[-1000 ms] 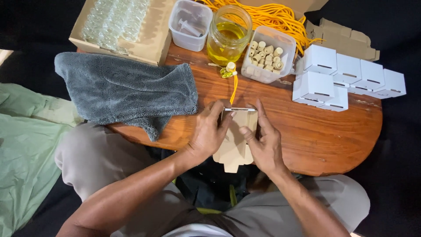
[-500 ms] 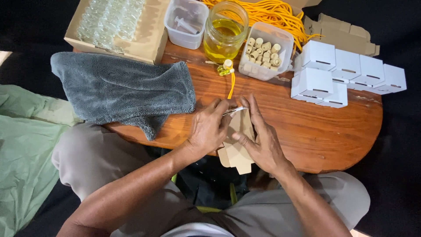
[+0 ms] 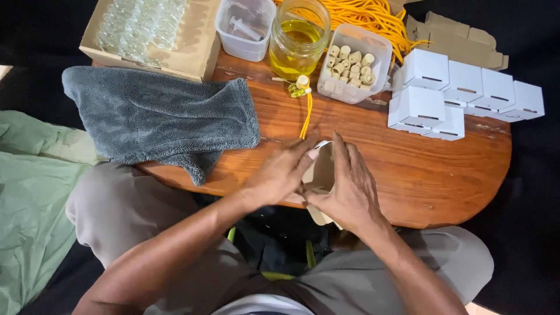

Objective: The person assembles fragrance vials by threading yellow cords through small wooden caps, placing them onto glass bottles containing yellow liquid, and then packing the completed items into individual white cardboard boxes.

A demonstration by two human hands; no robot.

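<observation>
— What are the fingers doing?

— Both hands meet at the centre of the frame around a tan cardboard blank. The left hand has its fingers pressed together and laid along the card's left side, fingertips near its top edge. The right hand wraps the card's right side, fingers close together and pointing up the frame, thumb tucked toward the left hand. Whether anything small is pinched between them I cannot tell.

— And where does the card sit?

— At the near edge of the round wooden table, its lower part hanging past the rim over the lap.

— What lies around it?

— Just above the hands, a small yellow-filled bottle with a yellow cord. Left of centre, a grey towel. Along the top: a carton of glass vials, a clear tub, a jar of yellow liquid, a tub of corks. Upper right, white folded boxes.
</observation>
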